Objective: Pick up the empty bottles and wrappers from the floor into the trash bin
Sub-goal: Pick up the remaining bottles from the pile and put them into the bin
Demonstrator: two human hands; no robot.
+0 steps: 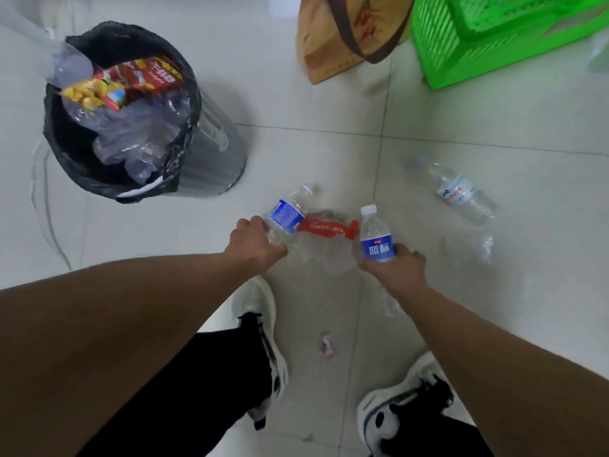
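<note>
Above the floor, each hand's grip holds one bottle: left hand (255, 244), right hand (400, 268).

What I can't make out from up here

My left hand (255, 240) hides the base of its bottle (286, 215), and my right hand (397, 270) covers the bottom of the other bottle (376, 237). The green crate (487, 44) and brown box (339, 34) run off the top edge; the far bottle (459, 192) label is too blurred to read.

Bare forearms, black trousers (184, 390), and white sneakers (263, 324) with black laces and panda-like black patches
</note>
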